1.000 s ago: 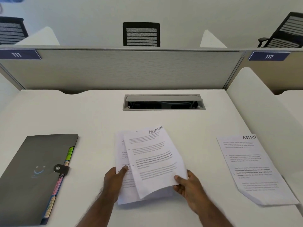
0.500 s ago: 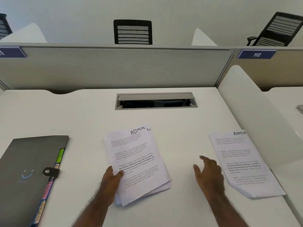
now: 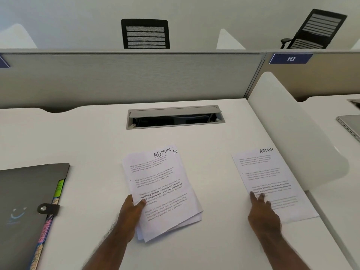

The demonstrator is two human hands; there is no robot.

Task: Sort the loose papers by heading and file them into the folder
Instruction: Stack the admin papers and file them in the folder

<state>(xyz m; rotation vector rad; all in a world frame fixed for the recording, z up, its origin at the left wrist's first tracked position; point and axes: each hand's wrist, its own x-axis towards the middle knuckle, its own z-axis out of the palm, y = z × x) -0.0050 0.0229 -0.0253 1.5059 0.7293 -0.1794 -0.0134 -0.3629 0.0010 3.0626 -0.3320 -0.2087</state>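
At the far left of my view the grey folder (image 3: 29, 207) lies flat on the bench (image 3: 81, 145), strap fastened, coloured tabs poking out along its right edge. My left hand (image 3: 130, 213) pinches the lower left edge of the fanned stack of papers (image 3: 161, 191), thumb on top; the top sheet reads ADMIN, and the sheets under it sit skewed. My right hand (image 3: 263, 213) reaches out with straight fingers, the tips resting on the single ADMIN sheet (image 3: 272, 180), gripping nothing. That sheet lies close to the white divider (image 3: 292, 137). I judge two risks: flat fingertips may only push the sheet or crumple its already bent lower corner, and the loosely held stack may splay wider if my thumb slackens.
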